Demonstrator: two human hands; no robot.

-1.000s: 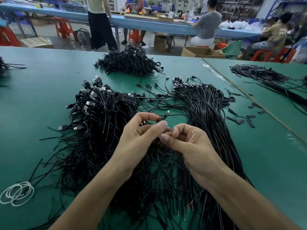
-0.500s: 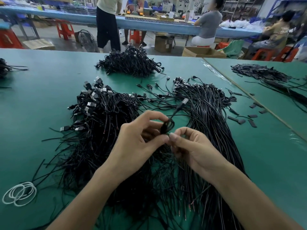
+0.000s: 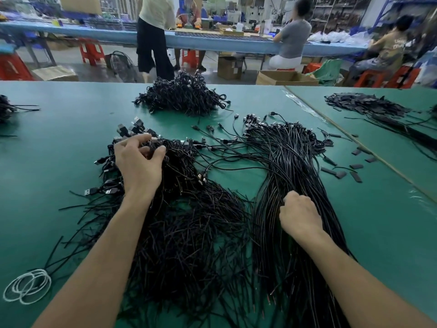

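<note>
A moment ago both hands met over one cable; now they are apart. The left hand (image 3: 139,162) pinches plug ends atop the tangled USB cable pile (image 3: 189,233). The right hand (image 3: 299,214) curls into the straighter cable bundle (image 3: 290,157), its grip hidden.

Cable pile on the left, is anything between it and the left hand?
Nothing visible. The left hand sits on the left cable pile, curling into its plug ends. The right hand grips the right cable bundle.
</note>
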